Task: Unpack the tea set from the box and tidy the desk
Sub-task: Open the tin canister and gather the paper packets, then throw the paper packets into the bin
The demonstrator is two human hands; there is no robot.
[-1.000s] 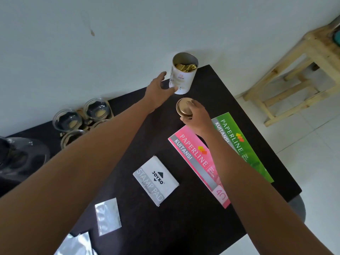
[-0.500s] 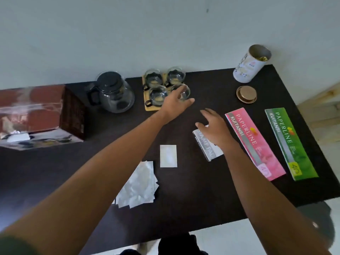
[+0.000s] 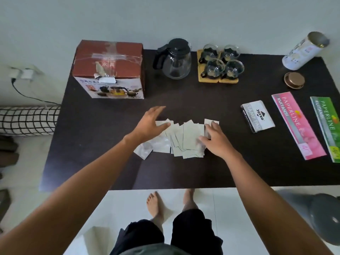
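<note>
Several silvery-white sachets lie spread in a loose pile at the middle of the dark desk. My left hand lies flat on the pile's left end, fingers apart. My right hand presses on its right end, fingers spread over one sachet. Behind them stand the red-brown tea set box, a glass teapot with a black lid and several glass cups on wooden coasters. An open white tin stands at the back right, its gold lid beside it.
A white stamp pad box, a pink receipt book and a green receipt book lie on the right. A checked cushion and a wall socket with cable are left of the desk. A grey stool stands at bottom right.
Both hands left the tin and lid at the far right, swept past the cups and stamp pad box, and now rest on the sachet pile. The view widened to the whole desk.
</note>
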